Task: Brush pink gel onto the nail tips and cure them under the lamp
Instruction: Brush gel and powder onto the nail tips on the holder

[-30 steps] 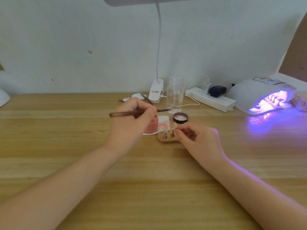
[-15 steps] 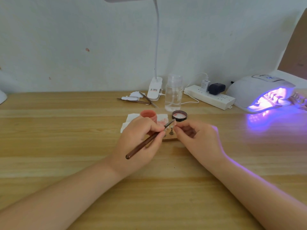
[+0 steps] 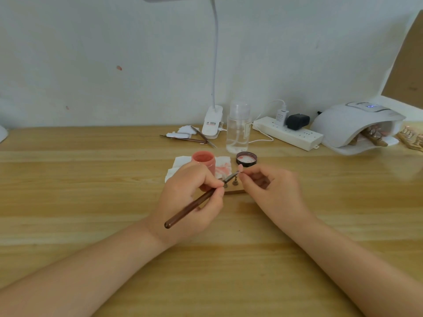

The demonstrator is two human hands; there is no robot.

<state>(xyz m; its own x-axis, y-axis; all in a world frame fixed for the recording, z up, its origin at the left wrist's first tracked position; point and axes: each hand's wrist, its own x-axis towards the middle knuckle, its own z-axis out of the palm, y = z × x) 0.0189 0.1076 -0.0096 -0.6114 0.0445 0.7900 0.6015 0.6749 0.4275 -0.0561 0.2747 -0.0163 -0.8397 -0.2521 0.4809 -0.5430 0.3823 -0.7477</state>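
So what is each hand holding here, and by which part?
Left hand grips the brush near the ferrule; right hand pinches a nail tip, seemingly by its base.

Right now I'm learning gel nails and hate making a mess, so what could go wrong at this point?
The open gel jar stands just behind the left hand, which holds the brush; a backward nudge might tip it. The right hand pinches the small nail tip near its edge, so wet gel may smear onto the fingers. The lamp looks dark now, so the tips inside may need checking.
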